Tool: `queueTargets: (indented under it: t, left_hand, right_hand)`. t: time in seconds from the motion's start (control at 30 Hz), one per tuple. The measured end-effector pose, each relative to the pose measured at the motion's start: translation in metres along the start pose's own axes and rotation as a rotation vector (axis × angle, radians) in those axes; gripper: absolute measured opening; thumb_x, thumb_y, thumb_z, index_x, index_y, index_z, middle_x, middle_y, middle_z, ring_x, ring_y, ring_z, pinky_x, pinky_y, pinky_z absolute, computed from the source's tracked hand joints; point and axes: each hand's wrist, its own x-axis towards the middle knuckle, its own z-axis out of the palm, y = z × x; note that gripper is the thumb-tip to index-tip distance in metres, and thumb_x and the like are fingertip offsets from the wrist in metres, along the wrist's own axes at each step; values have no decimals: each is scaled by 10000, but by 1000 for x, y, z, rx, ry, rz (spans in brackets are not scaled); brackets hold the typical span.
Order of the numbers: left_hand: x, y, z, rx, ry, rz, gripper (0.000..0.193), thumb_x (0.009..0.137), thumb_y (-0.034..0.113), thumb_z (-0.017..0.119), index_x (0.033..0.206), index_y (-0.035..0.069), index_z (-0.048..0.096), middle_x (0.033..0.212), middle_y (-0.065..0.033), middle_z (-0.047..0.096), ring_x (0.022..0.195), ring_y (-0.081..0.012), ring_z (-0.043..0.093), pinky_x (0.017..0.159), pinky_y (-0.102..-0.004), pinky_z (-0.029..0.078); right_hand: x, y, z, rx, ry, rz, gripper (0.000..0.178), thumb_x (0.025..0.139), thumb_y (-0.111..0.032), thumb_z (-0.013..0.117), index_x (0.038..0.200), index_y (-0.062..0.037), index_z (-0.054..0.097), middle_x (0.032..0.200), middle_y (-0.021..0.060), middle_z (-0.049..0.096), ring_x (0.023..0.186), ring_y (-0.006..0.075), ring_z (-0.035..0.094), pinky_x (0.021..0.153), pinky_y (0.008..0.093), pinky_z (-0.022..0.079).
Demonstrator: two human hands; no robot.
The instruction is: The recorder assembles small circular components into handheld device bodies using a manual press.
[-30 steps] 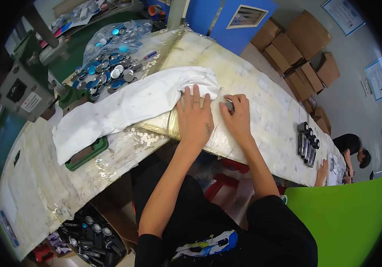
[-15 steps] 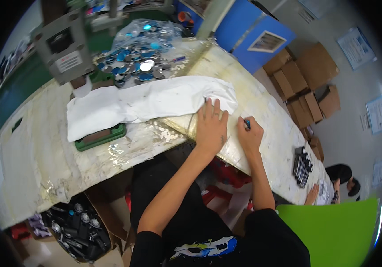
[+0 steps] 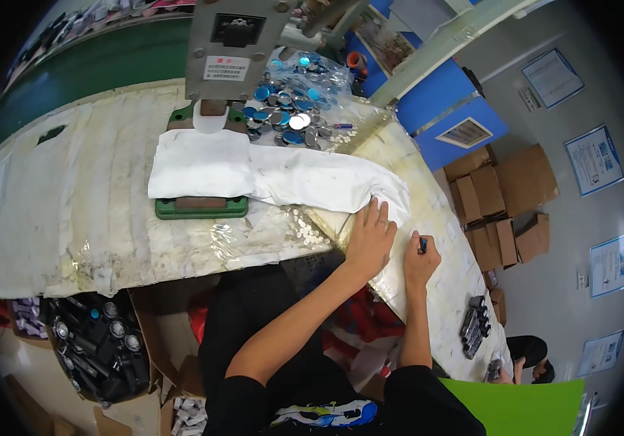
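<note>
My left hand (image 3: 371, 236) lies open with its fingers stretched out, the fingertips touching the right end of a long white cloth (image 3: 304, 174). My right hand (image 3: 421, 263) is just right of it over the table, closed around a small dark object with some blue (image 3: 422, 245). Most of that object is hidden by the fingers, so its kind does not show. The cloth runs left across a green press base (image 3: 203, 209), beneath the grey press head (image 3: 228, 58).
Loose blue and silver discs (image 3: 294, 120) lie behind the cloth, and small pale pieces (image 3: 307, 229) lie in front of it. Black parts (image 3: 475, 327) rest at the table's right. Below left stands a box of black flashlights (image 3: 101, 349). Another person (image 3: 528, 356) is at far right.
The view has turned, so the press and table appear shifted to the right. My left hand stays at the cloth's end, and my right hand still grips the small dark object.
</note>
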Motion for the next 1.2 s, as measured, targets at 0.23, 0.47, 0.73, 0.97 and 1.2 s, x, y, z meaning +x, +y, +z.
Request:
queueTargets:
  t: [0.23,0.47,0.73,0.97,1.2]
  left_hand:
    - [-1,1,-4,-13,-118,-23,395,828,178,600,1189,23,645,1427,-247,474,1386,-419,349,1133,-506,253]
    - [1,3,-9,10,-152,-11,397,835,188,604,1200,38,642,1443,-240,457,1399,-416,326,1133,-509,249]
    - [2,6,-3,22,-138,-20,367,835,188,599,1173,54,643,1423,-228,467,1379,-412,342,1133,-520,240]
    - [-2,-1,7,46,-51,-26,469,836,191,588,1269,11,592,1421,-221,457,1371,-416,338,1147,-531,219]
    - [-3,3,2,-79,-95,-47,568,877,221,555,1396,-2,495,1478,-224,395,1416,-411,264,1162,-537,199]
  right_hand:
    - [1,9,2,110,180,151,267,951,-190,628,787,19,608,602,37,531,526,107,420,501,301,379]
    - [32,35,6,726,291,535,309,980,-227,592,728,-63,525,589,-12,432,455,36,333,394,202,234]
    - [143,-26,65,1207,-26,661,280,935,-360,643,841,-110,559,614,-45,366,450,70,287,399,232,198]
    - [189,-176,178,1062,-533,515,450,933,-528,610,954,-87,699,726,-19,539,621,79,497,531,231,366]
    - [190,-207,184,1027,-625,297,396,984,-431,552,1098,-88,713,1122,65,692,1056,181,621,942,346,449]
